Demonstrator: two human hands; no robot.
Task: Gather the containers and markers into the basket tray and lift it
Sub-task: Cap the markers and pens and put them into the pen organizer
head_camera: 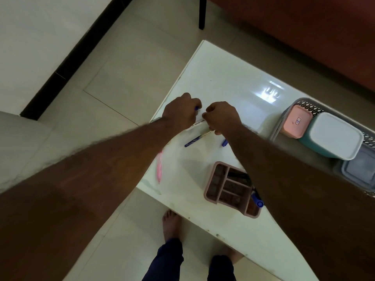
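Both arms reach forward over the glossy white table (223,82), hands meeting near its far-left edge. Left hand (180,111) is knuckles-up, fingers curled round one end of a white cylindrical marker (197,123); a bit of blue shows at the fingertips, possibly the cap, can't confirm. Right hand (223,116) is also fisted, pinching the same marker's other end. Marker body is white with small printed text, mostly hidden by the hands.

Just below the hands, a slim blue pen (194,139) lies diagonally on the table; a short blue piece (224,142) sits partly hidden beside the right forearm. A pink plastic pen (159,169) lies along the left table edge, under the left forearm.

Nearer the person, a dusty-pink plastic desk organiser (229,187) with rectangular compartments stands on the table; dark items sit in one slot and a blue marker (257,199) sticks out on its right side.

At the right edge sits the grey perforated plastic basket tray (284,118), already holding a pink rounded-rectangle lidded container (297,121), a teal container with a white lid (334,134), and a grey translucent-lidded container (359,169). All three look like smooth plastic with rounded corners.

Floor is pale glossy tile (121,78); bare feet visible below.
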